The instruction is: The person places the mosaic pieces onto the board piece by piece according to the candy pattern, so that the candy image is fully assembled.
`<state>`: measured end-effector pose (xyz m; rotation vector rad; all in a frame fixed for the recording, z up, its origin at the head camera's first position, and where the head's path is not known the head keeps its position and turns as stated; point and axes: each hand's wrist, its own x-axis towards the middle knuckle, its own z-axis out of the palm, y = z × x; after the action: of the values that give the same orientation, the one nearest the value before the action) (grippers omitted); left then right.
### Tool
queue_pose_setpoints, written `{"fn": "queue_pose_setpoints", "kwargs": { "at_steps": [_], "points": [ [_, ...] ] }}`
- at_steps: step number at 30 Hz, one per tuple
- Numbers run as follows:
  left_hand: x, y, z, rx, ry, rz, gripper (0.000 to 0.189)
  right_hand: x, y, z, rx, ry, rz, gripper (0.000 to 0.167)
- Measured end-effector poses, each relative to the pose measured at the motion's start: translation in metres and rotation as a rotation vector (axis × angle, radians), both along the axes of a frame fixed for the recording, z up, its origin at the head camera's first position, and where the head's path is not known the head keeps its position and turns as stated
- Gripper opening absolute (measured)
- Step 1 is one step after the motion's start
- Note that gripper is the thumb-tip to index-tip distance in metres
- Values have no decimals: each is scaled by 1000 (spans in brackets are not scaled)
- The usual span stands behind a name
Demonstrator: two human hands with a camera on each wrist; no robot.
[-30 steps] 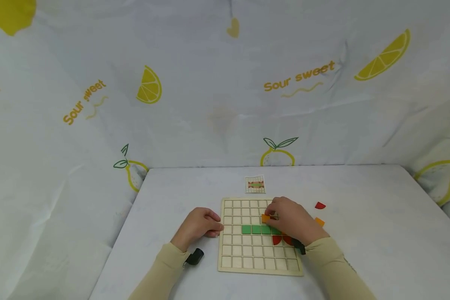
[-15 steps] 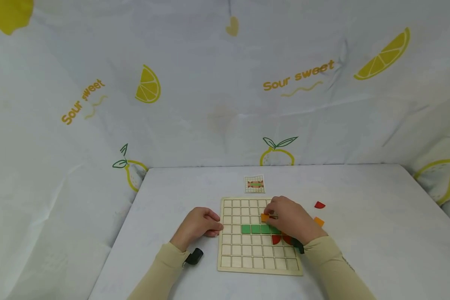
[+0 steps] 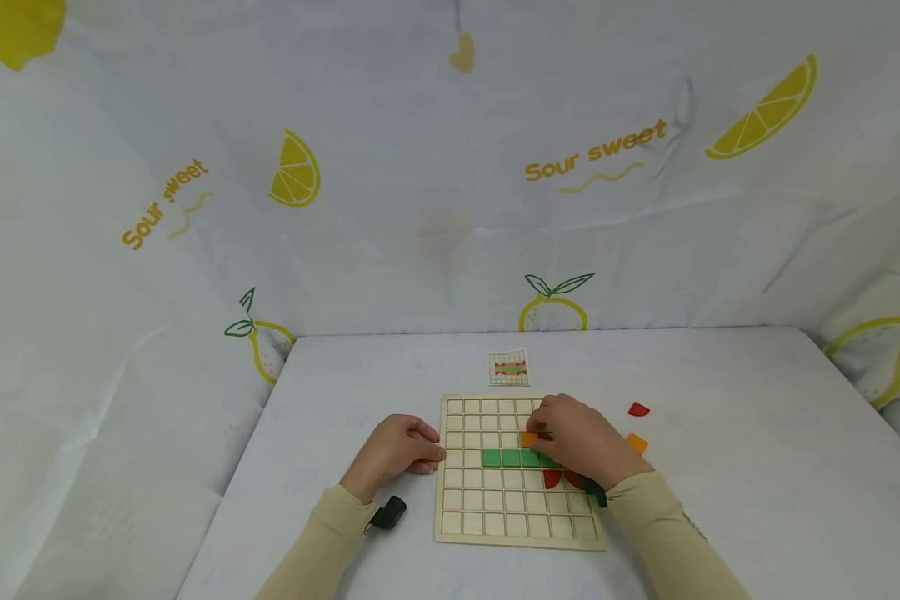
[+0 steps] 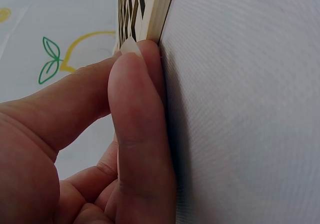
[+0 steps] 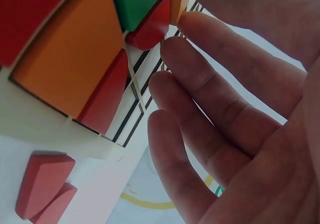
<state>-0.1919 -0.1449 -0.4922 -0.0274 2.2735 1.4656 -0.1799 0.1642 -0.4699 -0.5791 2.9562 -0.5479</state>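
A wooden grid board (image 3: 474, 502) lies on the table. My left hand (image 3: 396, 450) pinches its left edge between thumb and forefinger; the left wrist view shows the fingertips right at the board's side (image 4: 159, 13). Over the upper right part of the board, my right hand (image 3: 581, 437) pinches a small orange square tile (image 3: 528, 439) with thumb and forefinger. Its other fingers are spread loosely in the right wrist view. Just below that tile runs a row of green square tiles (image 3: 512, 458), partly hidden by the right hand. Red quarter-round tiles (image 3: 552, 479) sit beneath the row.
A small pattern card (image 3: 508, 367) lies beyond the board. To the right, a loose red quarter-round tile (image 3: 639, 409) and a loose orange tile (image 3: 637, 443) lie on the table. A lemon-print cloth (image 3: 435, 167) hangs behind. Black wrist devices (image 3: 388, 512) sit by both sleeves.
The orange tile in my right hand has shifted slightly toward me and down on the board, the right fingers with it. My left hand has stayed at the board's edge.
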Motion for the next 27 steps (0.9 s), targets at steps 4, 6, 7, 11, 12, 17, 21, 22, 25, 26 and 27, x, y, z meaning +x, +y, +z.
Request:
{"fn": "queue_pose_setpoints", "kwargs": {
  "at_steps": [4,6,7,11,12,17,21,22,25,26,27],
  "points": [
    [0,-1,-1,-11,1,-1,28,0,0,-1,-9,-16,-12,7],
    [0,-1,-1,-10,0,-2,28,0,-1,-2,-14,-26,-19,7],
    [0,-1,-1,-10,0,-2,28,0,-1,-2,-16,-28,-20,6],
    [0,0,-2,-7,-4,4,28,0,1,-2,-16,-26,-17,6],
    [0,0,-2,-7,-6,6,28,0,2,-2,-17,-25,-19,7],
    [1,3,-2,-15,-4,-8,28,4,21,1,-35,-42,-54,10],
    [1,2,-3,-26,8,-15,28,11,43,7,-41,-48,-84,10],
    [1,2,-3,-29,13,-16,28,13,49,8,-39,-50,-90,10],
    [2,0,-3,-37,25,-19,28,21,67,13,-38,-72,-124,8],
    [2,-1,-3,-41,28,-19,29,24,73,15,-33,-80,-136,8],
    [2,-1,-3,-44,29,-18,29,26,79,16,-21,-83,-147,8]
  ]
}}
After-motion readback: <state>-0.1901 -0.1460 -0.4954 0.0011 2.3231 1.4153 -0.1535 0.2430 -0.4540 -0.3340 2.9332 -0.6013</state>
